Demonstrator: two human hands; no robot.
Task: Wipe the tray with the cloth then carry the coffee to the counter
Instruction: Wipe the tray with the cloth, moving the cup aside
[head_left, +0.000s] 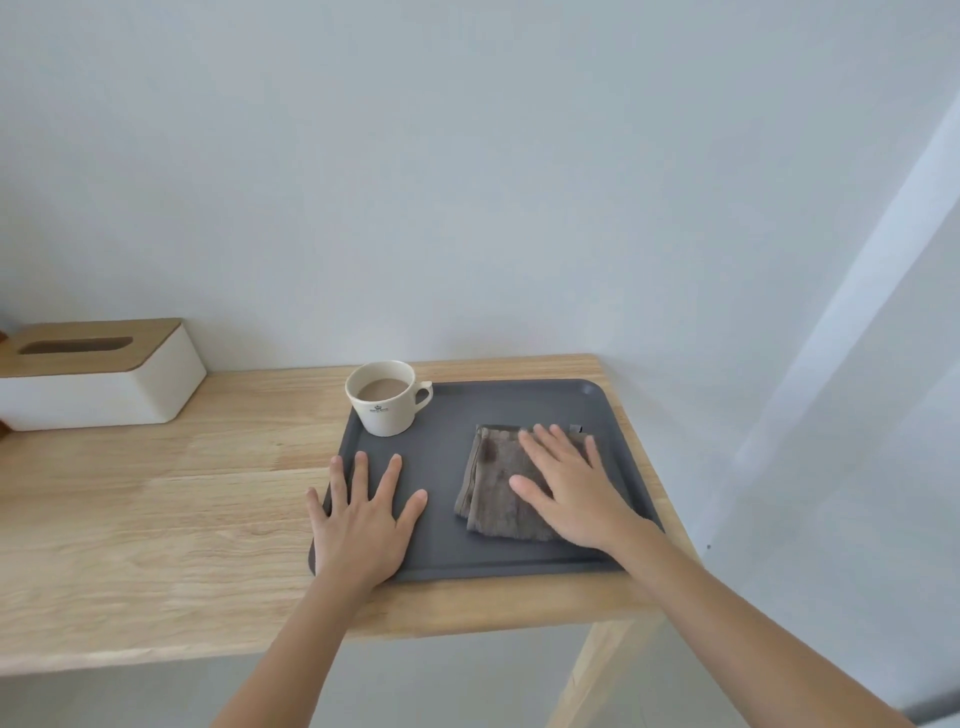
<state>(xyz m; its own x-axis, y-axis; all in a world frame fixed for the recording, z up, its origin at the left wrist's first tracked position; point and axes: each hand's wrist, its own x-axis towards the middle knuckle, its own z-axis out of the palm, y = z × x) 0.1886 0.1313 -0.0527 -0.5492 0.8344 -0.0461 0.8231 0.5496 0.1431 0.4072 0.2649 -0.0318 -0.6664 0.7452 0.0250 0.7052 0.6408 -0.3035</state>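
Observation:
A dark grey tray (447, 452) lies on the right end of a wooden table (171, 499). In the tray's far left corner stands a white cup of milky coffee (387, 397), handle to the right. A folded grey-brown cloth (493, 488) lies on the tray's right half. My right hand (569, 488) lies flat on the cloth, fingers spread, pressing it down. My left hand (363, 512) rests flat on the tray's near left corner, fingers apart, holding nothing.
A white tissue box with a wooden lid (98, 374) stands at the back left of the table. A pale wall (467, 182) rises directly behind. The table's right edge and a leg (597, 670) lie just beside the tray.

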